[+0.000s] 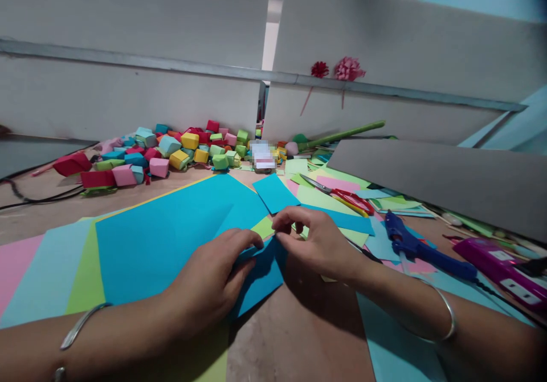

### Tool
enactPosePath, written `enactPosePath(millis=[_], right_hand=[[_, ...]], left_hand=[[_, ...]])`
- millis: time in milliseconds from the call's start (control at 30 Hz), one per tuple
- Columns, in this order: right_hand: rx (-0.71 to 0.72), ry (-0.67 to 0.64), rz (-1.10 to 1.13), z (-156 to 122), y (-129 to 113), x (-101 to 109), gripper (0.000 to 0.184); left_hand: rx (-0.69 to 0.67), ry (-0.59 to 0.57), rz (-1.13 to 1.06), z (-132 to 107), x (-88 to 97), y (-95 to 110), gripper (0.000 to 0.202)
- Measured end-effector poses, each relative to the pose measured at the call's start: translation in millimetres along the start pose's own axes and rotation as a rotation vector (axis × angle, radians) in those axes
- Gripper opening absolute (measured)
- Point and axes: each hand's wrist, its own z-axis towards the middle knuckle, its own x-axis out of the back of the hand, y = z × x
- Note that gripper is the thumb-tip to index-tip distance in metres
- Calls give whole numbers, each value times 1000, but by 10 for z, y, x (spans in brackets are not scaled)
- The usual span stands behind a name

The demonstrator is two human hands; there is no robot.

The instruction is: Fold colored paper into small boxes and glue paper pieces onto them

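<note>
Between my hands is a blue piece of paper (261, 279), its upper edge raised or folded. My left hand (213, 273) is closed on its left side, thumb below and fingers above. My right hand (318, 242) pinches the upper right corner between thumb and forefinger. A large blue paper sheet (162, 239) lies under and beyond my left hand, on top of green, light blue and pink sheets. Just past my right fingertips lies a small blue paper rectangle (276, 192). A blue paper strip (346, 221) lies behind my right hand.
Folded paper boxes (171, 148) in several colours are heaped at the back left. Red-handled scissors (352, 199), a blue glue gun (427, 251) and a purple power strip (504, 273) lie on the right. Two paper flowers (348, 69) hang on the white partition (384, 45).
</note>
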Motion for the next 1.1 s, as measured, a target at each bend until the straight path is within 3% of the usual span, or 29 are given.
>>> enactPosePath(millis=[200,300,533,633,733,833,933,1100], right_hand=[[203,-103,-208,-1,152,-65,17],[312,-128,-370,1,219,-101,21],[414,-230,-551,18,183,-59,24],[426,-348,-684,17,122,20,7],[428,-441,-735,9,78,62,18],[436,-432,-803,-27,16,27,5],[475,-397,-886,-98,-69,-48,18],[491,-433,-1003,-185,-115,-62,16]], left_hand=[[-195,-72,509,0,-1,-25,28],[-227,-110,628,-10,1,-10,30],[-251,-222,658,-19,35,73,34],[-238,-270,662,-6,47,110,37],[-244,-286,674,3,37,113,43],[-251,-289,676,12,20,92,46],[-250,-289,673,17,8,71,46],[-260,-274,670,10,7,69,38]])
